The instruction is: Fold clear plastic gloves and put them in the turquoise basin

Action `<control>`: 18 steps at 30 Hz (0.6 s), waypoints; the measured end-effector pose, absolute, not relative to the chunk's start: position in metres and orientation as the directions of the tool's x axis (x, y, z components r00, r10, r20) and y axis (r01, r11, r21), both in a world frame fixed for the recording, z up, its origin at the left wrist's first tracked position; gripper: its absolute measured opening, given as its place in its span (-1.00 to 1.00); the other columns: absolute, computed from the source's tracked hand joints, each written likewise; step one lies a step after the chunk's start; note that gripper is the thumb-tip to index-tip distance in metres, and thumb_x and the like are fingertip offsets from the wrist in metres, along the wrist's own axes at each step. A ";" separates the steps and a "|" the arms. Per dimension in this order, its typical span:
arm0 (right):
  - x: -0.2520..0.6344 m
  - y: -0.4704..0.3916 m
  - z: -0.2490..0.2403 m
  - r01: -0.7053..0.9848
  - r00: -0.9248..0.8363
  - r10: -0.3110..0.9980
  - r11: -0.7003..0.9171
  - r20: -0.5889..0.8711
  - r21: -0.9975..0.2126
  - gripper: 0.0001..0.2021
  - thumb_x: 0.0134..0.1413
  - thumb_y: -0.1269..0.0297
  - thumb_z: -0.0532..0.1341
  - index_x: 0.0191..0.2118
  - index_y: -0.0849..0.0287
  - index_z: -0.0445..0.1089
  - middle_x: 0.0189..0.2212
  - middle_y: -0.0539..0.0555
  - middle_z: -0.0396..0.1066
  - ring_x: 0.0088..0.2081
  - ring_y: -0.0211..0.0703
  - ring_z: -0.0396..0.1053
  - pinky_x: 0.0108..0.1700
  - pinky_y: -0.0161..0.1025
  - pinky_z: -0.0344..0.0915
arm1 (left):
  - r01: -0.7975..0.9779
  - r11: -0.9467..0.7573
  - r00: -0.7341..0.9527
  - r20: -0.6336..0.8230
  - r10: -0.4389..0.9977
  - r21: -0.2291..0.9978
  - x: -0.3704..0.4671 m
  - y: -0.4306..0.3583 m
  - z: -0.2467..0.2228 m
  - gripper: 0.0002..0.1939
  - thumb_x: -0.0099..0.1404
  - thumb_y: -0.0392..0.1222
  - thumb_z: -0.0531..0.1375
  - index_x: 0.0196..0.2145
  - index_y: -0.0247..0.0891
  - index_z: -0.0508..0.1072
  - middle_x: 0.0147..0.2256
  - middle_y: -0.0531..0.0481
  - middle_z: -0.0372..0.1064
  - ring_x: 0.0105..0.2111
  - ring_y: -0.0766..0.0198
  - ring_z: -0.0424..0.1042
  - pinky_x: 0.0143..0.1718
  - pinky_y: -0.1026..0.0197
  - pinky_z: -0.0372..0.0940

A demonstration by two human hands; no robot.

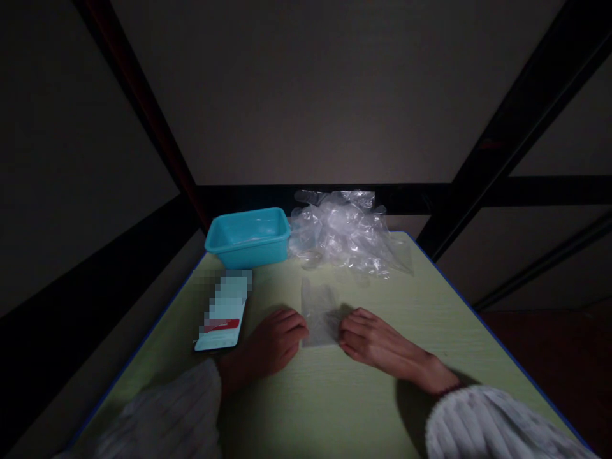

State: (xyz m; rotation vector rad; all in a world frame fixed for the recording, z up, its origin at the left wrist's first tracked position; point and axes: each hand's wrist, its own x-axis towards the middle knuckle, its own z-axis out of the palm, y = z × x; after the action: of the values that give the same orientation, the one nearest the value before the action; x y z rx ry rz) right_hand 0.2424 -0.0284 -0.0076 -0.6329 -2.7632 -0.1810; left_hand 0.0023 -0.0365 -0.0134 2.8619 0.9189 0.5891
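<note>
A small clear plastic bag point(319, 315) lies flat on the table between my two hands. My left hand point(280, 338) is closed at its left edge, fingers curled and thumb toward the film. On the opposite edge my right hand point(366, 335) is curled the same way, its fingertips pressed together at the plastic. Both fingertips are partly hidden, but each hand appears to pinch a side of the bag. Behind it rises a loose pile of clear plastic bags point(344, 233), crumpled and shiny.
A blue plastic basket point(253, 252) stands at the table's back left. In front of it, left of my left hand, lies a phone point(222, 328) with a lit screen, partly blurred out. The pale green table point(325, 408) has a blue edge, and a wall rises behind it.
</note>
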 end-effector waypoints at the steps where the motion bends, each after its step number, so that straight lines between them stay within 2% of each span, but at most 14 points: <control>1: 0.243 -0.028 -0.007 0.445 -0.854 0.408 0.895 0.324 0.045 -0.71 0.24 0.42 -0.01 -0.47 0.21 0.33 -0.50 0.02 0.35 -0.41 -0.20 0.27 -0.28 -0.22 0.19 | 0.542 -0.820 0.743 0.350 0.571 0.187 0.002 -0.037 -0.013 -0.83 0.20 -0.45 0.04 -0.37 -0.27 0.37 -0.35 -0.03 0.35 -0.32 0.23 0.29 -0.24 0.20 0.24; 5: 0.245 -0.029 -0.002 0.437 -0.839 0.416 0.899 0.352 -0.021 -0.69 0.25 0.42 -0.04 -0.47 0.23 0.33 -0.51 0.03 0.33 -0.42 -0.21 0.27 -0.26 -0.23 0.20 | 0.527 -0.834 0.726 0.423 0.542 0.163 0.003 -0.039 -0.015 -0.88 0.19 -0.31 0.12 -0.27 -0.29 0.38 -0.28 -0.09 0.40 -0.27 0.17 0.35 -0.19 0.13 0.27; 10: 0.247 -0.031 0.002 0.426 -0.814 0.447 0.894 0.372 -0.140 -0.70 0.27 0.36 -0.04 -0.44 0.23 0.33 -0.49 0.05 0.32 -0.41 -0.21 0.26 -0.26 -0.24 0.21 | 0.524 -0.844 0.713 0.482 0.509 0.118 0.004 -0.044 -0.022 -0.69 0.14 -0.12 0.18 -0.16 -0.30 0.37 -0.18 -0.17 0.43 -0.18 0.07 0.39 -0.15 0.05 0.30; 13: 0.248 -0.031 0.004 0.428 -0.802 0.476 0.879 0.361 -0.210 -0.72 0.26 0.34 -0.03 -0.42 0.22 0.33 -0.48 0.05 0.32 -0.41 -0.20 0.25 -0.28 -0.24 0.20 | 0.537 -0.839 0.710 0.489 0.507 0.090 0.007 -0.047 -0.023 -0.70 0.15 -0.14 0.16 -0.17 -0.31 0.38 -0.18 -0.18 0.44 -0.17 0.06 0.40 -0.15 0.05 0.32; 18: 0.248 -0.032 0.006 0.413 -0.792 0.499 0.862 0.351 -0.294 -0.76 0.25 0.33 -0.02 -0.39 0.20 0.31 -0.47 0.04 0.31 -0.40 -0.21 0.24 -0.28 -0.24 0.20 | 0.568 -0.823 0.724 0.474 0.501 0.002 0.010 -0.047 -0.023 -0.73 0.23 -0.29 0.07 -0.10 -0.36 0.36 -0.16 -0.19 0.45 -0.15 0.11 0.40 -0.13 0.09 0.33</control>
State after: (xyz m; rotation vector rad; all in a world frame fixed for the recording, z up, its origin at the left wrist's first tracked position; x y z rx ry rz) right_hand 0.2484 -0.0321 0.0059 -0.6728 -2.6135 0.2816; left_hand 0.0103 -0.0473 -0.0228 3.0495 0.9507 0.7687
